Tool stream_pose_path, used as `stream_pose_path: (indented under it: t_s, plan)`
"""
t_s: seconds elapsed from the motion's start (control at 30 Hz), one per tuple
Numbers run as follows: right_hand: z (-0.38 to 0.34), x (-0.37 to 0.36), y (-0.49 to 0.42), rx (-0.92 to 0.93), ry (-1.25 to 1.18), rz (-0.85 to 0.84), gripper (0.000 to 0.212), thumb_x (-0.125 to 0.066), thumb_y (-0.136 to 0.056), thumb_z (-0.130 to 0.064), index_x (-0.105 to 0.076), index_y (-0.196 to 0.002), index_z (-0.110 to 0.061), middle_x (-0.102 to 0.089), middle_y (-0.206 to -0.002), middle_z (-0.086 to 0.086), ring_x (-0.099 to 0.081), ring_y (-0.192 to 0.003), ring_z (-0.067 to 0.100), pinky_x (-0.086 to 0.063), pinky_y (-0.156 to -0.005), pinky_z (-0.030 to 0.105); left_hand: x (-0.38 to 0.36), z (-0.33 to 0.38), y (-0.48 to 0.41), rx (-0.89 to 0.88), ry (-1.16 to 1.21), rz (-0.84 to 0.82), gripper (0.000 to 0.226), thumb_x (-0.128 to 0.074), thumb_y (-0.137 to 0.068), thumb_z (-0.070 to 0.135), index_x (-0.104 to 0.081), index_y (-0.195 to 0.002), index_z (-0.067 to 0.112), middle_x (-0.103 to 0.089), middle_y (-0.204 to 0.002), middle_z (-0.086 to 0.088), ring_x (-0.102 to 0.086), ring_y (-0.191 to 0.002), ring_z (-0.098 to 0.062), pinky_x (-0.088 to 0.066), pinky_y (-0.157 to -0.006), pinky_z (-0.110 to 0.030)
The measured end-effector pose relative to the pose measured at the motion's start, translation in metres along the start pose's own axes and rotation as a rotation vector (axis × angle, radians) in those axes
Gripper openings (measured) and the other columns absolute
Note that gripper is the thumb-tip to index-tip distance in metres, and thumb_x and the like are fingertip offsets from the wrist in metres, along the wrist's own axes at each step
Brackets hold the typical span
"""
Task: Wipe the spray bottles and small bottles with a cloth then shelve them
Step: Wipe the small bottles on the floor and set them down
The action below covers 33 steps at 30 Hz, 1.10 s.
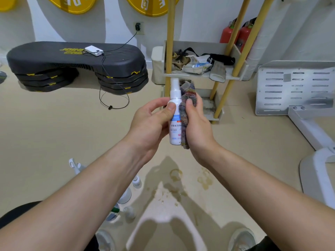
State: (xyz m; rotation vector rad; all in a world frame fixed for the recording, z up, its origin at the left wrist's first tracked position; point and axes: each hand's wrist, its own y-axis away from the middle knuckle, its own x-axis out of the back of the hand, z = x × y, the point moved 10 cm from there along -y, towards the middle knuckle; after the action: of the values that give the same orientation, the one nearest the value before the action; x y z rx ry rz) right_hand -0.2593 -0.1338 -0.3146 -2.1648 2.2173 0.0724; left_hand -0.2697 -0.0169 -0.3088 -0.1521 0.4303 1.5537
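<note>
My left hand [150,124] holds a white spray bottle [175,113] upright in front of me, thumb on its neck. My right hand [197,124] presses a multicoloured cloth [187,98] against the bottle's right side. Several other bottles stand on the floor under my left forearm: a spray bottle [75,165], a small bottle [137,181] and a small clear bottle [129,211]. The white shelf unit [201,77] with yellow poles stands just behind my hands.
The shelf's tier holds rags, packets and a black strap [220,58]. A stacked black step platform [76,66] with a charging device and cable lies at left. Two red extinguishers [235,33] and a white perforated panel [293,87] are at right. Stains mark the floor near my shoes.
</note>
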Motion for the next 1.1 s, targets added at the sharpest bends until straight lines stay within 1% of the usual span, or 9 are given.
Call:
stream_pose_path:
  t_s: [0.1, 0.23, 0.37, 0.47, 0.57, 0.67, 0.8, 0.97, 1.1]
  plan:
    - [0.016, 0.001, -0.003, -0.139, -0.102, 0.022, 0.029, -0.035, -0.108, -0.044, -0.046, -0.134, -0.042, -0.071, -0.112, 0.002, -0.070, -0.100, 0.022, -0.051, -0.066, 0.029, -0.001, -0.001, -0.001, 0.008, -0.100, -0.015, 0.027, -0.060, -0.100, 0.016, -0.065, -0.125, 0.006, -0.073, -0.108, -0.018, -0.069, -0.085, -0.024, -0.059, -0.075, -0.031]
    - [0.014, 0.002, 0.000, -0.129, -0.068, 0.012, 0.028, -0.032, -0.108, -0.044, -0.046, -0.132, -0.037, -0.068, -0.091, -0.001, -0.066, -0.072, 0.017, -0.046, -0.041, 0.022, 0.001, 0.002, -0.004, -0.060, -0.252, 0.010, 0.024, -0.057, -0.102, 0.019, -0.070, -0.121, 0.012, -0.075, -0.111, -0.008, -0.070, -0.086, -0.012, -0.056, -0.068, -0.019]
    - [0.000, 0.002, 0.001, 0.003, 0.048, -0.006, 0.027, -0.031, -0.109, -0.043, -0.042, -0.133, -0.039, -0.068, -0.103, -0.006, -0.065, -0.085, 0.007, -0.055, -0.066, 0.022, 0.001, 0.000, -0.002, -0.047, -0.190, 0.031, 0.026, -0.055, -0.103, 0.020, -0.071, -0.117, 0.005, -0.076, -0.104, -0.010, -0.072, -0.082, -0.014, -0.054, -0.067, -0.019]
    - [-0.006, -0.002, 0.002, 0.108, 0.102, -0.003, 0.042, -0.033, -0.104, -0.052, -0.035, -0.143, -0.037, -0.066, -0.114, -0.008, -0.064, -0.101, 0.012, -0.054, -0.094, 0.045, 0.004, -0.002, -0.002, -0.024, -0.127, 0.084, 0.028, -0.059, -0.102, 0.022, -0.069, -0.117, 0.000, -0.074, -0.108, -0.018, -0.071, -0.083, -0.019, -0.056, -0.070, -0.021]
    - [-0.007, -0.003, 0.003, 0.146, 0.132, 0.008, 0.053, -0.035, -0.096, -0.061, -0.034, -0.142, -0.037, -0.066, -0.108, -0.016, -0.064, -0.102, 0.013, -0.050, -0.099, 0.055, 0.007, -0.003, 0.000, -0.034, -0.115, 0.146, 0.023, -0.066, -0.097, 0.019, -0.067, -0.112, 0.001, -0.074, -0.104, -0.020, -0.070, -0.084, -0.022, -0.059, -0.075, -0.026]
    - [-0.007, -0.001, 0.001, 0.156, 0.145, -0.003, 0.043, -0.033, -0.099, -0.057, -0.036, -0.139, -0.041, -0.068, -0.096, -0.026, -0.066, -0.097, 0.006, -0.053, -0.097, 0.047, 0.000, -0.010, 0.002, 0.012, -0.107, 0.092, 0.026, -0.070, -0.094, 0.022, -0.069, -0.113, 0.004, -0.073, -0.098, -0.014, -0.070, -0.082, -0.021, -0.056, -0.067, -0.025]
    - [-0.007, 0.001, 0.001, 0.119, 0.055, -0.012, 0.024, -0.030, -0.110, -0.037, -0.043, -0.130, -0.035, -0.066, -0.100, -0.013, -0.065, -0.088, -0.002, -0.054, -0.082, 0.018, -0.007, -0.010, 0.004, 0.071, -0.066, -0.019, 0.030, -0.061, -0.099, 0.024, -0.070, -0.119, 0.003, -0.074, -0.098, -0.010, -0.071, -0.075, -0.016, -0.056, -0.063, -0.024]
    - [0.004, 0.001, 0.000, 0.043, 0.079, -0.008, 0.021, -0.027, -0.109, -0.042, -0.045, -0.110, -0.051, -0.067, -0.096, -0.010, -0.065, -0.083, 0.002, -0.055, -0.078, 0.028, -0.004, -0.008, 0.003, -0.009, -0.276, 0.010, 0.033, -0.051, -0.105, 0.030, -0.073, -0.111, 0.006, -0.076, -0.094, -0.007, -0.071, -0.077, -0.014, -0.057, -0.064, -0.025]
    - [-0.007, 0.003, -0.001, 0.094, 0.112, 0.012, 0.024, -0.028, -0.109, -0.041, -0.043, -0.128, -0.044, -0.068, -0.106, -0.010, -0.066, -0.100, 0.007, -0.052, -0.093, 0.029, -0.003, -0.012, 0.002, -0.043, -0.329, 0.047, 0.036, -0.046, -0.108, 0.029, -0.075, -0.107, 0.009, -0.078, -0.103, -0.011, -0.074, -0.095, -0.026, -0.058, -0.089, -0.036]
